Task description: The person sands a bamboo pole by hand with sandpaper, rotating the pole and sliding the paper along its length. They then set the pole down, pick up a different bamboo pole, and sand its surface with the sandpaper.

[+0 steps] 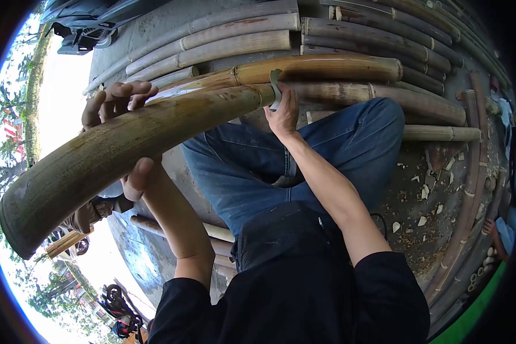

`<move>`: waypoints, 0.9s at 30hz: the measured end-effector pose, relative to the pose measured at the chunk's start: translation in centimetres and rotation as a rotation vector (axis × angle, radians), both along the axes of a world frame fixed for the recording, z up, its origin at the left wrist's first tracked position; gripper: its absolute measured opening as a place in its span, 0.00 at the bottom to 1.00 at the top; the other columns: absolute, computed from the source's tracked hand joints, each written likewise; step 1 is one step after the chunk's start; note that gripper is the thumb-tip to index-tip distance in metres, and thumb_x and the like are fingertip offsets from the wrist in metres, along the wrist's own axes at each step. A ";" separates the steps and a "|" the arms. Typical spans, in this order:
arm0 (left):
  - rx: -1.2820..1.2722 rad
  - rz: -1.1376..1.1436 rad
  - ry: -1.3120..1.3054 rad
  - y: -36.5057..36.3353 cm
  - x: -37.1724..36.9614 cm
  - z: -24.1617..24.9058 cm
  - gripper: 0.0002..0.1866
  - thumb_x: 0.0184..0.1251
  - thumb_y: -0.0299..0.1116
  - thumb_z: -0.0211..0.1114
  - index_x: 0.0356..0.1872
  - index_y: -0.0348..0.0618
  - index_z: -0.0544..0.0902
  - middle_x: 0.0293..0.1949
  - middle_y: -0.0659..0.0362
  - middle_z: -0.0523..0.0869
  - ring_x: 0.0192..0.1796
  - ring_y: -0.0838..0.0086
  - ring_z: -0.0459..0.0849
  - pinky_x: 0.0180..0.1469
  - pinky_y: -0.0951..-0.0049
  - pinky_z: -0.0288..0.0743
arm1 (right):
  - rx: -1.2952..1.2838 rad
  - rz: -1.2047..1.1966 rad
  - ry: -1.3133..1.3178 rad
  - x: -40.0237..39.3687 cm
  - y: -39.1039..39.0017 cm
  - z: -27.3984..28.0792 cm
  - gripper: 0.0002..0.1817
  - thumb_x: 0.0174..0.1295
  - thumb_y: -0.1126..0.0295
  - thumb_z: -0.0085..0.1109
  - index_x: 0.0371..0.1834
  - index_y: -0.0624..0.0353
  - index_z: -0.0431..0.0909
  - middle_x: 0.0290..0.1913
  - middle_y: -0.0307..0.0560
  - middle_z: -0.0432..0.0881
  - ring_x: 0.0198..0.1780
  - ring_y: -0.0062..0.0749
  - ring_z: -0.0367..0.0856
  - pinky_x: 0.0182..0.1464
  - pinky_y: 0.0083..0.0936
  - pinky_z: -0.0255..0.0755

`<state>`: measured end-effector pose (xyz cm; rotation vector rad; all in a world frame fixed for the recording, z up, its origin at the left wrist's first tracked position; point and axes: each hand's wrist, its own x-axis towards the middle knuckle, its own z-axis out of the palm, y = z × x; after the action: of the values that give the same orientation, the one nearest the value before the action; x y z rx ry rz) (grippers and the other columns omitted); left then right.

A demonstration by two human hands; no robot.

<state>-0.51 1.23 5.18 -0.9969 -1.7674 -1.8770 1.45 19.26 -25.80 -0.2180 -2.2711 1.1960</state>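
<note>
A thick greenish-brown bamboo pole point(137, 135) slants across the view, its near end low at the left. My left hand point(123, 114) wraps round it from beneath, with fingers over the far side and the thumb on the near side. At the pole's other end, my right hand point(284, 112) pinches a thin pale-green curved piece point(276, 89) against the end. Just behind lies a glossy yellow-brown bamboo pole point(327, 67), partly hidden by the held one.
Several bamboo poles point(372, 34) lie in rows ahead and to the right. Pale chips point(424, 192) litter the ground at the right. A motorbike point(120, 312) stands at the lower left. Part of another person's hand point(489, 226) shows at the right edge.
</note>
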 end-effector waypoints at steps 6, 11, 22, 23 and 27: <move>0.412 0.697 -0.271 2.8 2.0 0.2 0.30 0.60 0.35 0.68 0.64 0.43 0.72 0.50 0.49 0.84 0.53 0.58 0.85 0.64 0.49 0.78 | 0.026 0.166 0.013 0.2 1.5 1.1 0.41 0.49 0.79 0.72 0.70 0.61 0.68 0.67 0.61 0.75 0.68 0.60 0.75 0.71 0.49 0.70; 0.397 0.468 -0.214 0.5 1.9 -0.7 0.30 0.53 0.33 0.65 0.62 0.47 0.74 0.46 0.51 0.81 0.49 0.59 0.83 0.63 0.51 0.78 | -0.093 0.270 -0.049 0.0 0.6 2.4 0.45 0.47 0.80 0.68 0.74 0.58 0.65 0.71 0.62 0.72 0.74 0.61 0.70 0.77 0.50 0.67; 0.407 0.273 -0.154 -2.4 1.5 -1.7 0.34 0.53 0.34 0.64 0.64 0.37 0.72 0.48 0.48 0.83 0.50 0.57 0.86 0.65 0.50 0.74 | 0.001 0.214 -0.150 0.5 0.8 -1.2 0.51 0.44 0.82 0.66 0.78 0.57 0.59 0.76 0.62 0.66 0.81 0.66 0.60 0.83 0.61 0.52; 0.409 0.266 -0.160 -2.1 1.4 -1.5 0.34 0.53 0.34 0.64 0.64 0.37 0.72 0.48 0.48 0.83 0.50 0.57 0.86 0.65 0.50 0.74 | 0.009 0.202 -0.163 0.5 0.6 -0.6 0.51 0.44 0.83 0.65 0.79 0.57 0.58 0.76 0.62 0.66 0.81 0.67 0.60 0.83 0.59 0.53; 0.402 0.294 -0.174 -1.3 1.1 -1.4 0.34 0.52 0.34 0.64 0.65 0.35 0.72 0.49 0.47 0.83 0.50 0.56 0.86 0.64 0.51 0.75 | -0.182 0.345 0.060 1.4 -2.5 6.5 0.56 0.43 0.80 0.65 0.82 0.59 0.52 0.79 0.66 0.60 0.82 0.71 0.55 0.84 0.62 0.48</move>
<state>0.56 -0.06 3.78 -0.4161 -1.4416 -2.0548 2.85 16.72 -19.26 0.1491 -2.2055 1.5639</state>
